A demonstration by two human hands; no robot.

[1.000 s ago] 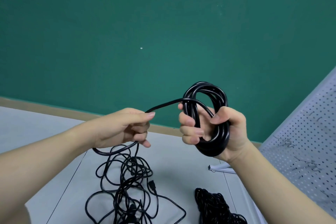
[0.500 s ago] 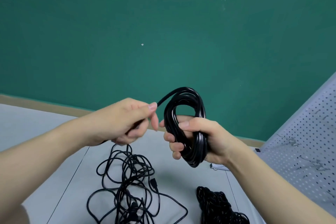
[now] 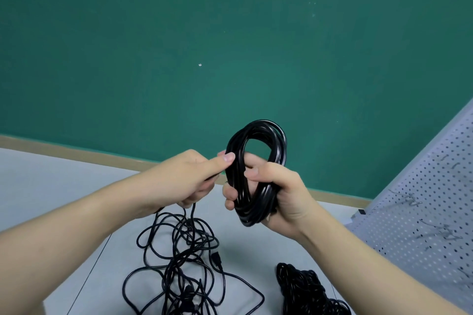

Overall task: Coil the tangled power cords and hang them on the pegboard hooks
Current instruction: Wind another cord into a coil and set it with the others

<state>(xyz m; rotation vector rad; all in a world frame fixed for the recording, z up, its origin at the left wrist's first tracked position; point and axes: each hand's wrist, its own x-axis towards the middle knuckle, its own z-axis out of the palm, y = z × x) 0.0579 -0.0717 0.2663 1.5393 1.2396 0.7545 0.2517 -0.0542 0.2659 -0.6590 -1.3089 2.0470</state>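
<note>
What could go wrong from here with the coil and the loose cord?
1. The loose black cord tail drops from the left hand into the tangled black cords on the white table; further winding could snag there or drag the pile.
2. The right hand holds the thick black cord coil at its lower part only; the untied upper loops may splay if the grip loosens.
3. The second black cord bundle lies at the table's near edge and could be knocked off.
</note>
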